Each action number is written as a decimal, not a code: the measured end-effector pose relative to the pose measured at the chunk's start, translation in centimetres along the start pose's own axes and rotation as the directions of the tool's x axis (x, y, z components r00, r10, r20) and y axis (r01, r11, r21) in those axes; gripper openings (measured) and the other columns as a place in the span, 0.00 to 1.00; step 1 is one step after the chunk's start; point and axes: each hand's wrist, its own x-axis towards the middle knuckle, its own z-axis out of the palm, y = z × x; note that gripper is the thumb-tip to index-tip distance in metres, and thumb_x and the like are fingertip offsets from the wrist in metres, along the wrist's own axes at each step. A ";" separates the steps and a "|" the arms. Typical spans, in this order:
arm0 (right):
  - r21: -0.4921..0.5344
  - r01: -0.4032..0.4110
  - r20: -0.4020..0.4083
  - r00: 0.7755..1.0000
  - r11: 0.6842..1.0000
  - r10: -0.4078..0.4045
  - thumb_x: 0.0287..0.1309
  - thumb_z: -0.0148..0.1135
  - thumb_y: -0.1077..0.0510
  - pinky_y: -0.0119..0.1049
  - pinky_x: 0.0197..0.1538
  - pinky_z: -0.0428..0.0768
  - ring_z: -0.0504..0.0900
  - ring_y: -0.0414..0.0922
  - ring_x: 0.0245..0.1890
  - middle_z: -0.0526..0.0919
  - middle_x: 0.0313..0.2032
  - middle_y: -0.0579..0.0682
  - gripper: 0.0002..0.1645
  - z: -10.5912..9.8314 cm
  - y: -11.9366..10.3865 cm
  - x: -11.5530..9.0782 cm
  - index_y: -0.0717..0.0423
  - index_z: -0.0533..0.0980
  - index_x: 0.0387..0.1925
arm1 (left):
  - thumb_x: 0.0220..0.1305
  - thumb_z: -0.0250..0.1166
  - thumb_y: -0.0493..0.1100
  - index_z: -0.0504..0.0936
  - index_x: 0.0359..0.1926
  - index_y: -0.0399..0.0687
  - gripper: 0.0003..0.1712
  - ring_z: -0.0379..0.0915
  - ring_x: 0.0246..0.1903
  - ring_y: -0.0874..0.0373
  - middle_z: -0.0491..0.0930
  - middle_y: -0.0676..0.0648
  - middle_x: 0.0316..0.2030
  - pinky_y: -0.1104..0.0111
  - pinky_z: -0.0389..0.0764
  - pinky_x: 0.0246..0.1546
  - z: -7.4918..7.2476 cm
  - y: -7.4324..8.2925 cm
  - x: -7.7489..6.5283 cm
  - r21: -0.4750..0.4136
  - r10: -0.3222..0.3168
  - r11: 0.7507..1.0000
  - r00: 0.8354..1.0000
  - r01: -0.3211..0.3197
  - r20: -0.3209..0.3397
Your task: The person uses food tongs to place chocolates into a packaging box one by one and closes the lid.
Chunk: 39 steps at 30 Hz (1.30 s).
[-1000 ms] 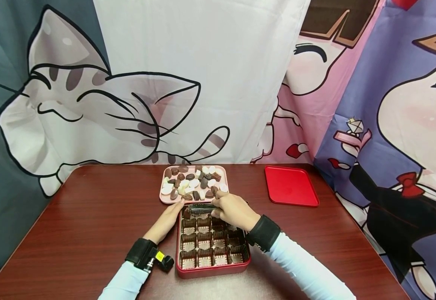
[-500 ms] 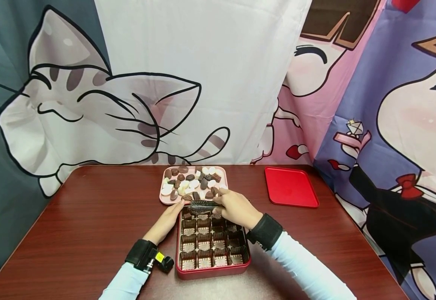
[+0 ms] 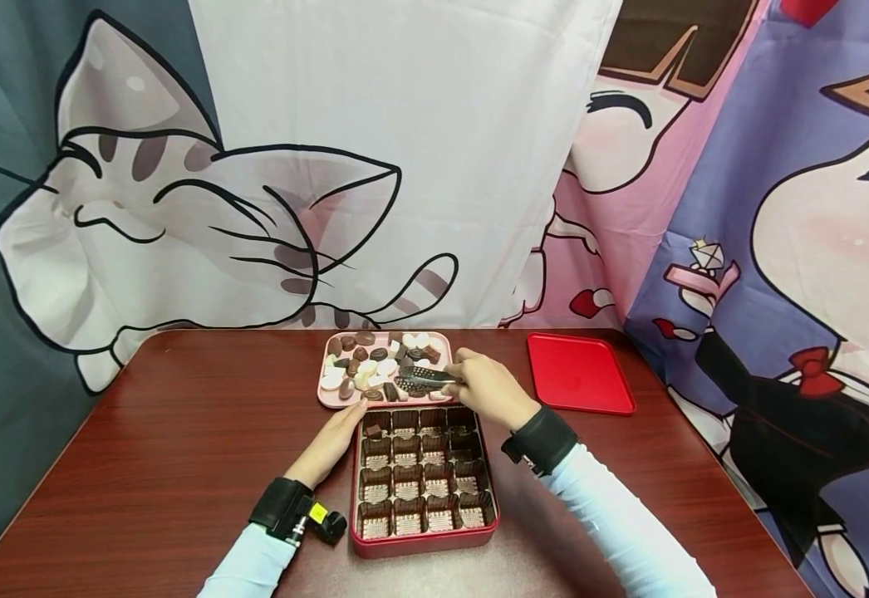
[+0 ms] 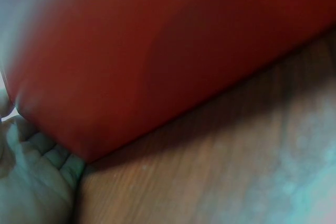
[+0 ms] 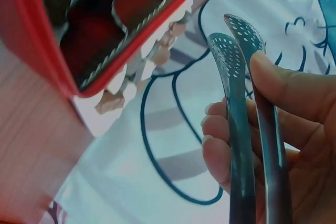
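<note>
The right hand's [image 3: 493, 388] fingers grip the tongs [image 3: 429, 376], tips parted over the chocolates [image 3: 386, 366] — on the tray [image 3: 339, 402] just behind the red box [image 3: 423, 544]. The left hand [image 3: 332, 436] touches the box's far-left corner; whether its fingers grip, I cannot tell. Picking seems in hand — next, probably, pinching one piece.
</note>
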 end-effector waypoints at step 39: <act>-0.016 -0.310 -0.028 0.950 0.951 0.310 0.57 0.72 0.58 0.52 0.44 0.86 0.84 0.54 0.39 0.81 0.36 0.57 0.12 6.7 7.9 4.9 0.59 0.87 0.43 | 0.81 0.43 0.57 0.54 0.77 0.28 0.40 0.41 0.80 0.35 0.50 0.29 0.78 0.44 0.46 0.82 0.2 -0.1 0.0 0.000 -0.011 1.000 1.000 0.011 -0.015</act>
